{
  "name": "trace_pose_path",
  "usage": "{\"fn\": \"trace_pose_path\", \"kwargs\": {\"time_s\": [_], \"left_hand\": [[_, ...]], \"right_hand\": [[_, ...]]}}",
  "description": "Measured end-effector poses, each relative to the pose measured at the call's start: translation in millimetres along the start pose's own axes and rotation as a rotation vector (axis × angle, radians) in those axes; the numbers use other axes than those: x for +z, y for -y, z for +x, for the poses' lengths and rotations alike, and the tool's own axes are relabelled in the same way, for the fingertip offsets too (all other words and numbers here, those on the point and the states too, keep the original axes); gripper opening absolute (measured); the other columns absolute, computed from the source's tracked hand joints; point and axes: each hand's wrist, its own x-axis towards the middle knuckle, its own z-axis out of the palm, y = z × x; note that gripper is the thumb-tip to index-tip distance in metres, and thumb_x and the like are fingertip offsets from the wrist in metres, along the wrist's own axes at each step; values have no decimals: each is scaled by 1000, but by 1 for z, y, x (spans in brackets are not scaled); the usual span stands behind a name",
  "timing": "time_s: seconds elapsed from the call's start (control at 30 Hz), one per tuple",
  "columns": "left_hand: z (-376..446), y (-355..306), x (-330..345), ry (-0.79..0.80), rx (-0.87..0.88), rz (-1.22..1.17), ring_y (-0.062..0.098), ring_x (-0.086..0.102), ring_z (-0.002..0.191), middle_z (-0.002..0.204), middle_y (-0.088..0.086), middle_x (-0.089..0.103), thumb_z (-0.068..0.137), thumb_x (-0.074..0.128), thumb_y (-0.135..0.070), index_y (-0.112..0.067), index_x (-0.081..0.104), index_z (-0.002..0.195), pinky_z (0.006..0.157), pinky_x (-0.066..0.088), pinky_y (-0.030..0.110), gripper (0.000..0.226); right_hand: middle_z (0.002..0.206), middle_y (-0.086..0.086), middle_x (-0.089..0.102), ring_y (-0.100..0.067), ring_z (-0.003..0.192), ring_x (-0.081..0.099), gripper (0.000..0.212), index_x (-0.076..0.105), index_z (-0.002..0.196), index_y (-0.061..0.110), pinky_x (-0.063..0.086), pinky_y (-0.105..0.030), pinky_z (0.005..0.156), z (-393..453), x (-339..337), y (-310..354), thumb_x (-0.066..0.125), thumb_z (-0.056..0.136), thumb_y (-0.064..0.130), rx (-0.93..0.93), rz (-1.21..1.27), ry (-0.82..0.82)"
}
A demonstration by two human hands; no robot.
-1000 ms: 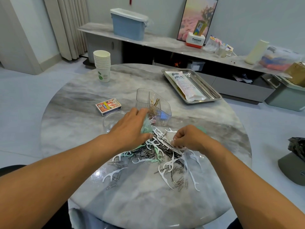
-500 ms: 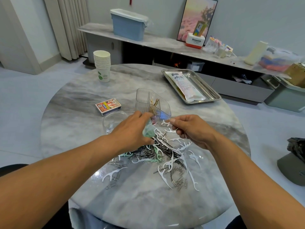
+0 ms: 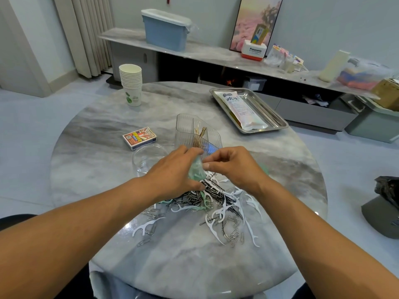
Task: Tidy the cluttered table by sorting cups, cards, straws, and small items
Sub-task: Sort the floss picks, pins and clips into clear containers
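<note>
A heap of white and green floss picks, black hairpins and paper clips lies on the round marble table. My left hand grips a bunch of green floss picks above the heap. My right hand has its fingertips pinched together right beside that bunch, touching it. Just behind both hands stands a clear divided organiser with a few hairpins in it. A stack of paper cups stands at the far left. A card box lies left of the organiser.
A clear round lid lies next to my left hand. A steel tray with a straw packet sits at the far right of the table. Behind is a long shelf with a blue bin.
My right hand has lifted from the heap and moved left and up to the green bunch in my left hand. My left hand has stayed almost still.
</note>
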Motion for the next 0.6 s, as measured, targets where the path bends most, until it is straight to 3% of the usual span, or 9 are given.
{"fn": "trace_pose_path", "kwargs": {"time_s": [0.07,0.13,0.2,0.23,0.3,0.4,0.5,0.6], "left_hand": [[0,0,2,-2,11,-18,13,48,123,140,-10,42,72,82,-57,-39,30,149,90,44,31,95],[1,-1,2,-8,17,-60,11,49,116,132,-12,45,72,82,-56,-39,34,146,87,43,29,90],[2,-1,1,-30,6,-101,10,50,112,124,-13,45,72,82,-57,-39,37,142,87,44,29,85],[3,0,0,-43,-9,-118,11,51,111,124,-13,45,71,81,-59,-38,37,142,89,47,31,85],[2,1,-1,-57,-44,-146,10,52,113,131,-12,46,70,81,-61,-38,37,142,94,50,36,88],[1,3,0,-63,-56,-139,11,51,116,137,-10,46,70,81,-62,-38,37,142,96,49,38,87],[-1,3,0,-60,-64,-127,12,51,119,140,-9,45,71,79,-63,-37,37,141,99,49,39,86],[-2,3,-2,-73,-77,-118,13,52,120,142,-7,46,72,80,-61,-36,36,143,99,49,39,87]], "right_hand": [[90,-14,77,-19,74,63,4,80,92,17,54,-40,76,-1,8,0,76,91,17,-33,-40,63],[90,-9,75,-14,69,58,15,78,100,18,48,-29,67,-3,12,5,64,99,19,-49,-46,72],[94,3,73,6,65,58,23,74,108,16,43,-11,63,-5,13,10,52,102,14,-29,18,28],[97,6,70,7,64,56,25,71,109,17,41,-10,60,-5,13,12,48,101,13,0,74,3],[101,3,67,-2,62,48,29,67,112,22,35,-16,54,-4,12,15,44,96,13,85,269,-73],[102,-9,61,-11,59,39,29,63,120,14,25,-22,47,4,2,15,42,99,13,241,753,-195],[116,-20,56,-14,60,43,35,54,131,5,33,-24,50,4,-11,9,40,101,13,458,1092,-234],[134,-29,47,-21,79,55,40,44,140,-2,52,-26,58,3,-14,-6,35,107,19,688,1130,-271]]}}
